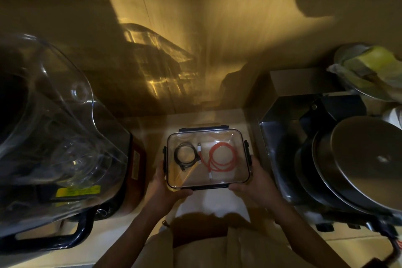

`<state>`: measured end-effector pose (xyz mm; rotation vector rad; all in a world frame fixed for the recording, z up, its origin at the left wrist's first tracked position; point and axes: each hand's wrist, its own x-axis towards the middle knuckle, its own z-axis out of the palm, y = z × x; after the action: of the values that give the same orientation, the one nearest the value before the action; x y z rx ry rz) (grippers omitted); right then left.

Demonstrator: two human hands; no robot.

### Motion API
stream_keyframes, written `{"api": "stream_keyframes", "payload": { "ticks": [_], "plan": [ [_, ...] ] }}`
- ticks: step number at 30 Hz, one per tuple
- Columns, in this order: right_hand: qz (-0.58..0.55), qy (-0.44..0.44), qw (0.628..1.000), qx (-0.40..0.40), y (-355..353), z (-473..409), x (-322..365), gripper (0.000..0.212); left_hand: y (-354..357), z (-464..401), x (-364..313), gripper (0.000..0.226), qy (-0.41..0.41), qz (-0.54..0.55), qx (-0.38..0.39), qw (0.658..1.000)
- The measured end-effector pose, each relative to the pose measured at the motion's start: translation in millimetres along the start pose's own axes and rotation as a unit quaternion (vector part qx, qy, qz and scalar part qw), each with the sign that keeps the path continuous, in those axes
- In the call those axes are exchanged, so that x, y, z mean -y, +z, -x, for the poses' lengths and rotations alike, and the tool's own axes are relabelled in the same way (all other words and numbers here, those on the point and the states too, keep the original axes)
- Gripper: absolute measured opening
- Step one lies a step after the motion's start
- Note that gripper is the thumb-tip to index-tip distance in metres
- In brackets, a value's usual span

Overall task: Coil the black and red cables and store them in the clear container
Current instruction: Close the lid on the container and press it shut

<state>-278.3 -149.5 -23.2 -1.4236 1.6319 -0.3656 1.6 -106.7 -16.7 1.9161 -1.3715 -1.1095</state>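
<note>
The clear container (pixel 239 172) with a clear lid and dark latches is in the middle of the head view, over a pale counter. Inside, the black cable (pixel 185 156) lies coiled on the left. The red cable (pixel 221 159) lies coiled on the right, its white plugs showing. My left hand (pixel 166 189) grips the container's near left corner and side. My right hand (pixel 253 189) grips its near right corner and side. Both thumbs rest on the near rim.
A large clear blender jug on a dark base (pixel 54 137) stands close on the left. Stacked dark pans and a metal lid (pixel 359 163) fill the right. A steel bowl with a yellow bag (pixel 369 69) sits behind them. The wooden wall (pixel 195 39) is just beyond.
</note>
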Motion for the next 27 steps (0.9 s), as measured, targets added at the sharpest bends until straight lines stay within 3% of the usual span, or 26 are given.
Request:
{"api": "stream_keyframes", "payload": {
  "ticks": [9,21,27],
  "plan": [
    [0.033,0.016,0.999,0.022,-3.3,-13.2,3.9,0.090,-0.6,-11.5,0.2,0.112,-0.031,-0.082,0.018,0.996],
    [0.033,0.008,0.999,0.029,-2.9,-5.6,-4.9,0.086,1.3,-0.7,4.9,0.120,-0.044,-0.070,0.015,0.996],
    [0.122,-0.033,0.991,0.032,-13.7,-20.0,3.0,0.140,-6.1,-13.5,-11.2,0.147,0.018,-0.134,0.054,0.989]
  ]
}}
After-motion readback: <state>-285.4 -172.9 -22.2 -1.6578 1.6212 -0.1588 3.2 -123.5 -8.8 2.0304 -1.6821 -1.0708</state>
